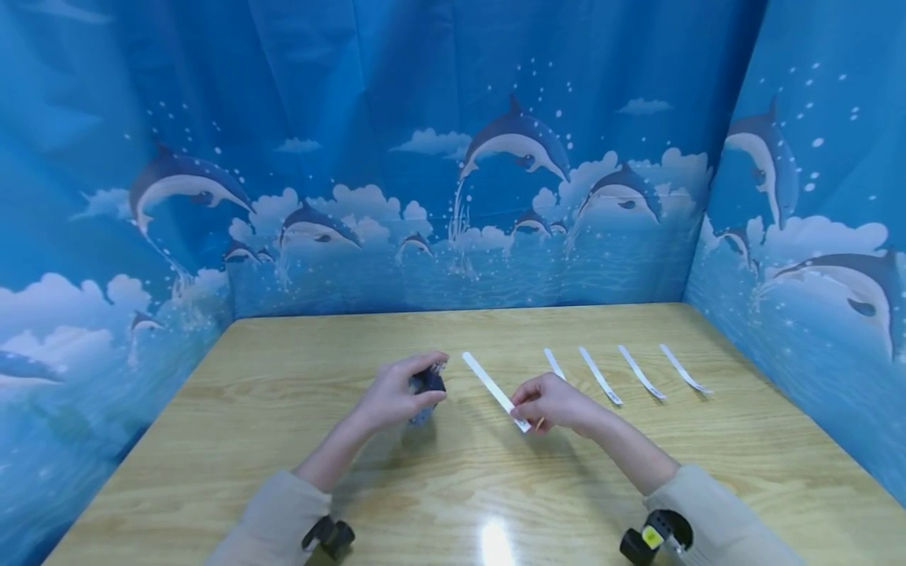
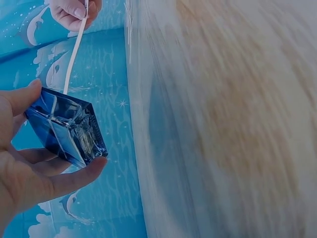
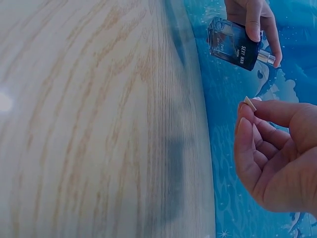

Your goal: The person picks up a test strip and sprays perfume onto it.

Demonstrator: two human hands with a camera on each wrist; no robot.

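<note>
My left hand grips a dark blue glass perfume bottle above the table. In the right wrist view, its label and silver spray nozzle show, with a finger of that hand at the nozzle's top. The bottle's thick clear base faces the left wrist camera. My right hand pinches the near end of a white paper test strip between thumb and fingers. From there the strip slants up and away, its far end pointing toward the back of the table, to the right of the bottle.
Several more white strips lie in a spaced row on the right side of the wooden table, the leftmost strip partly hidden behind my right hand. Blue dolphin-print curtains enclose the table at the back and sides.
</note>
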